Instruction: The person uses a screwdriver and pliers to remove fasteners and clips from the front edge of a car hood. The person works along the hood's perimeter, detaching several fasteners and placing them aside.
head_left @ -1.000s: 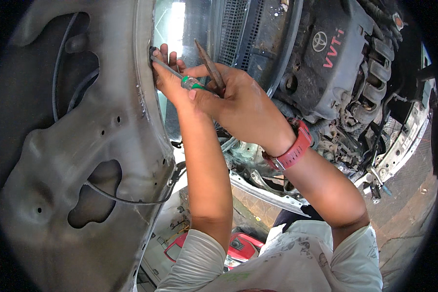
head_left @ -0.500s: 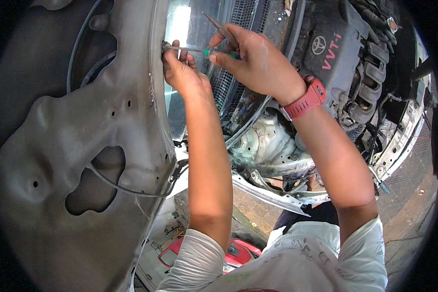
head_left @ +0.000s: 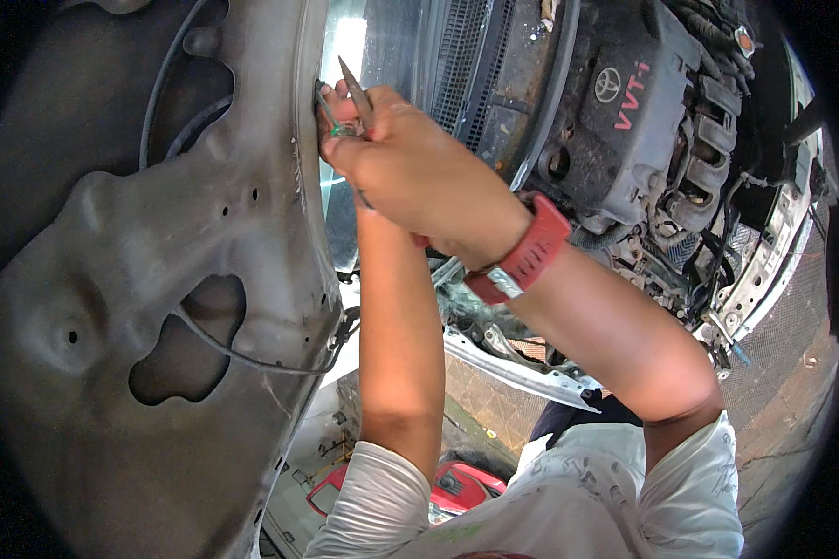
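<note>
A raised hood panel (head_left: 280,214), bare and grey-brown, fills the left, with a dark engine cover (head_left: 615,121) at the right. The right hand (head_left: 419,172) is closed around a screwdriver (head_left: 336,129) and a pointed tool (head_left: 355,93). The screwdriver, thin grey shaft, green at the collar, lies by the hood's edge, its long axis slanting forward and slightly left. The brown, tapered tool points likewise. The left hand (head_left: 326,123) is mostly covered; its grip cannot be told.

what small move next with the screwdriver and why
Perhaps steady the green-banded screwdriver before applying force: its shaft points to the edge of the hood panel, where contact is too small to confirm, and the right hand also grips a pointed tool.
</note>
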`<action>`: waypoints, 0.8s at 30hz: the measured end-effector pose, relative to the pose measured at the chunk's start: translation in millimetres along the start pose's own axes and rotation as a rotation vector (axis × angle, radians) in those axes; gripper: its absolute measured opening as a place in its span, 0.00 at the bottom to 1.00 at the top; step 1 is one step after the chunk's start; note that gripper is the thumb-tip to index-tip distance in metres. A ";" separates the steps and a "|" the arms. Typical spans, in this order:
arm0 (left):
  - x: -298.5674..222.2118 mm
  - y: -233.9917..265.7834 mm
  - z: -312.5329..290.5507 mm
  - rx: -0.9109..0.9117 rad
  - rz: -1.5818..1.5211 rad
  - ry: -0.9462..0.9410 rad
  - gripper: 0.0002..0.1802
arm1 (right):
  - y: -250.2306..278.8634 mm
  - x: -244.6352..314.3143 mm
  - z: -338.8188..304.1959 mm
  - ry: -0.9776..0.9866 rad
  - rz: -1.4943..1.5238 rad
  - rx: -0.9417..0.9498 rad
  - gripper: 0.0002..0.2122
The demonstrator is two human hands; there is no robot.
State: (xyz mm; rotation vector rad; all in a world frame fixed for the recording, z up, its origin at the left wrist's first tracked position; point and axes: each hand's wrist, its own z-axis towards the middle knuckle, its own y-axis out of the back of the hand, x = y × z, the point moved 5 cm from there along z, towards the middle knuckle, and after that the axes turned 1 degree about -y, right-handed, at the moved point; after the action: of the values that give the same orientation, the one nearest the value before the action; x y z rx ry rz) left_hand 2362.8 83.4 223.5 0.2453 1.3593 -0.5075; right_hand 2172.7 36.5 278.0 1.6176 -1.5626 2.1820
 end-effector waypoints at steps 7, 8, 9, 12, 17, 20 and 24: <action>-2.3 -21.1 1.5 0.009 -0.027 -0.027 0.24 | -10.5 -49.4 -3.0 0.129 0.141 -0.075 0.16; -4.2 -24.8 3.9 -0.010 -0.019 -0.011 0.24 | -1.0 -54.9 -4.3 0.129 0.077 -0.081 0.16; -4.8 -24.2 3.5 -0.040 0.024 0.051 0.24 | 10.7 -51.9 -6.7 0.118 -0.006 -0.084 0.17; -18.6 -37.8 -8.1 -0.089 0.105 0.118 0.26 | 51.1 -31.2 -16.7 0.129 -0.325 -0.080 0.17; -22.7 -40.8 -10.1 -0.094 -0.038 0.143 0.26 | 69.8 27.0 -16.7 0.376 -0.848 -0.137 0.16; -15.4 -37.8 -2.0 -0.073 -0.108 0.168 0.25 | 66.2 54.4 -11.1 0.515 -1.057 -0.054 0.20; -14.6 -36.7 -1.5 -0.080 -0.073 0.142 0.23 | 54.9 75.3 -0.5 0.532 -1.042 -0.012 0.11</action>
State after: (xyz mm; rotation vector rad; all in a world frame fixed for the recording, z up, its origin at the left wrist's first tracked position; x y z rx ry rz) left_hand 2342.0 55.1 241.9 0.1689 1.5280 -0.5024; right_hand 2108.7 -29.1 294.6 1.2244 -0.4032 1.7256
